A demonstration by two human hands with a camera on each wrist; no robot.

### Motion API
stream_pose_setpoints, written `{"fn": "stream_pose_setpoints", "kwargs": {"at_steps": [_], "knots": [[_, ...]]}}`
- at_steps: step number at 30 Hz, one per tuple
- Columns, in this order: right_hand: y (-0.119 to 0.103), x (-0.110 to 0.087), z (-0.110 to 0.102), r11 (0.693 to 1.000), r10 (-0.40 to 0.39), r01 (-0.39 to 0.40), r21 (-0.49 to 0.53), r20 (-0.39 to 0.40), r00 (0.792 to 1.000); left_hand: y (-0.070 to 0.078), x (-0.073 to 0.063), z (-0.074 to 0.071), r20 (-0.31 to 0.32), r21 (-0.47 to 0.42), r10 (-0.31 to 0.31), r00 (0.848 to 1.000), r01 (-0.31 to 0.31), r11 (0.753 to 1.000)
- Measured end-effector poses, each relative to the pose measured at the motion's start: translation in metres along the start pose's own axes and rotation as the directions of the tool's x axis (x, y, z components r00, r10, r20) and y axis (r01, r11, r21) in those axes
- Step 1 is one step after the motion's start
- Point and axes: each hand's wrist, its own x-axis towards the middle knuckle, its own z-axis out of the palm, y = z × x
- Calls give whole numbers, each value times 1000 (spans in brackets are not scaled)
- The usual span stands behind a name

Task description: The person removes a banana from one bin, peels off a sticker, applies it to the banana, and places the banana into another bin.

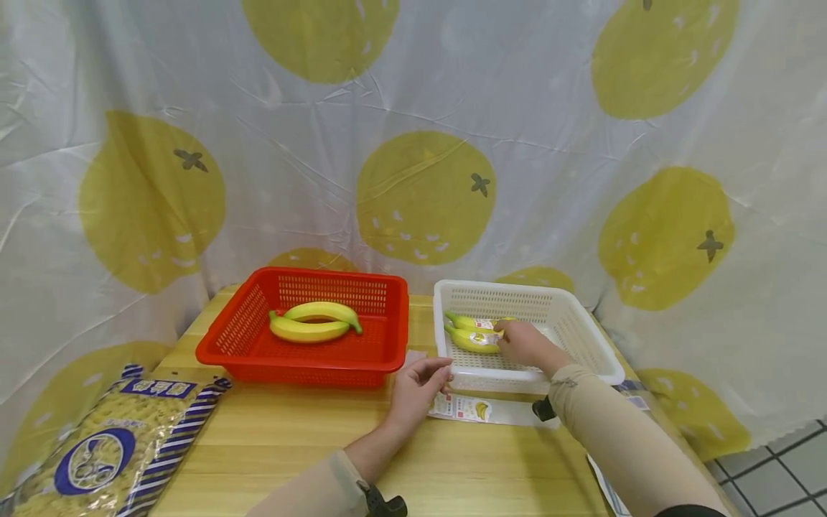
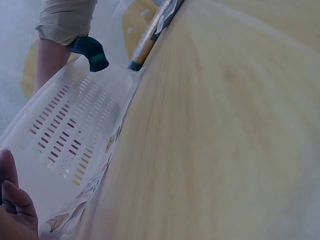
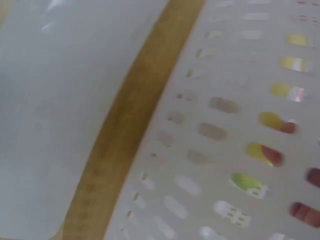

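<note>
Inside the white basket (image 1: pixel 581 352), two yellow bananas (image 1: pixel 470 339) with stickers lie side by side, green stems to the left. My right hand (image 1: pixel 526 346) reaches over the front rim and holds the right end of the nearer banana with bent fingers. Through the basket's slots, yellow fruit and parts of the fingers (image 3: pixel 306 214) show in the right wrist view. My left hand (image 1: pixel 416 388) is at the basket's front left corner, its loosely bent fingers right at the rim. The left wrist view shows these fingers beside the white wall (image 2: pixel 60 130).
A red basket (image 1: pixel 300 377) holding two more bananas (image 1: pixel 310 330) stands to the left. A label strip (image 1: pixel 510 411) with banana pictures lies before the white basket. A bag of pasta (image 1: pixel 110 445) lies at the left, and a white sheet (image 1: pixel 607 485) at the right edge.
</note>
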Motion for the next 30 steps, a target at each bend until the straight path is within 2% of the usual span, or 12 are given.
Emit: {"fn": "stream_pose_setpoints", "kwargs": {"at_steps": [6, 10, 12, 14, 15, 17, 18, 20, 22, 24, 28, 30], "knots": [[-14, -9, -13, 993, -18, 30, 116, -106, 994, 9, -6, 8, 126, 3, 112, 986, -113, 994], [-42, -15, -9, 985, -20, 53, 166, -191, 981, 40, -12, 4, 262, 64, 206, 943, -231, 971], [-62, -18, -4, 982, -33, 83, 172, -278, 960, 61, -12, -7, 317, 117, 247, 916, -296, 948], [-85, -21, 2, 973, -65, 147, 177, -404, 912, 83, -9, -26, 335, 178, 279, 900, -351, 919], [-96, -23, 5, 966, -85, 188, 176, -475, 876, 92, -6, -38, 323, 214, 290, 901, -368, 905], [-118, -24, 13, 948, -123, 273, 164, -604, 788, 110, 3, -66, 267, 314, 281, 922, -359, 879], [-129, -25, 16, 934, -158, 326, 146, -649, 744, 118, 9, -82, 223, 368, 261, 939, -329, 870], [-148, -26, 24, 905, -229, 413, 106, -695, 681, 132, 22, -114, 133, 486, 186, 973, -228, 844], [-163, -26, 32, 880, -299, 471, 64, -696, 652, 142, 36, -146, 53, 607, 83, 995, -98, 788], [-174, -27, 41, 865, -344, 500, 44, -673, 655, 147, 47, -174, 5, 698, -20, 1000, 10, 716], [-186, -26, 54, 861, -390, 508, -9, -651, 651, 145, 59, -215, -41, 823, -187, 982, 140, 551], [-189, -26, 60, 861, -408, 507, -41, -652, 640, 140, 62, -229, -45, 866, -246, 968, 161, 474]]}}
